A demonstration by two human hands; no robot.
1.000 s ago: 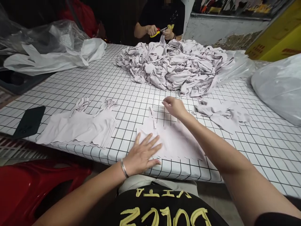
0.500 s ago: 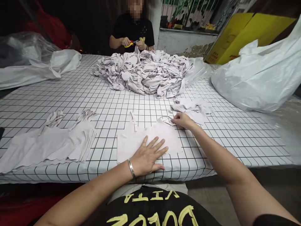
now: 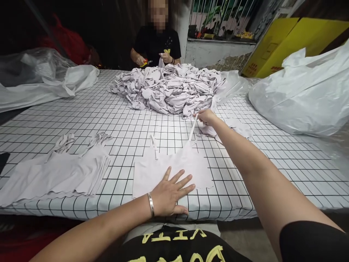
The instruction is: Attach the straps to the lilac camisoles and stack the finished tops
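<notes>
A pale lilac strap top (image 3: 152, 169) lies flat on the grid-patterned table (image 3: 272, 160) in front of me. My left hand (image 3: 171, 194) rests on its lower edge, palm down, fingers spread. My right hand (image 3: 206, 116) is stretched forward and pinches the end of the top's right strap (image 3: 192, 131), holding it taut and lifted off the table. The left strap (image 3: 154, 145) lies loose on the table.
A stack of flattened tops (image 3: 57, 173) lies at my left. A large heap of crumpled tops (image 3: 169, 87) fills the table's far middle. Another person (image 3: 156, 43) sits behind it holding a yellow tool. White plastic bags (image 3: 302, 94) lie right and left; a yellow box (image 3: 286, 43) stands behind.
My right hand has picked up the right strap and drawn it forward and up, pulling it straight. My left hand stays pressed on the top. The view tilted up slightly.
</notes>
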